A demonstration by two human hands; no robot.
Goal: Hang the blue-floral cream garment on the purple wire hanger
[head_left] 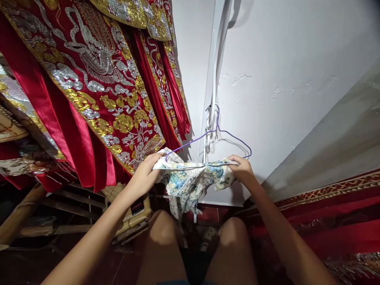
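Note:
A purple wire hanger [217,127] hangs by its hook from a white strap [213,79] on the wall. Below its bar is a white garment [190,180] with a blue and yellow floral print. My left hand [148,170] is closed on the garment's upper left edge, beside the hanger's left end. At the other side my right hand [242,168] pinches the garment's upper right edge, close to the hanger's right corner. The top edge is stretched between both hands, and the rest of the cloth droops in folds above my knees.
Red embroidered cloths with gold and silver sequins [118,91] hang at the left. A bamboo frame [26,213] and a yellowish stool [136,217] stand lower left. Red fringed fabric [332,221] lies at the right. The white wall [282,79] is ahead.

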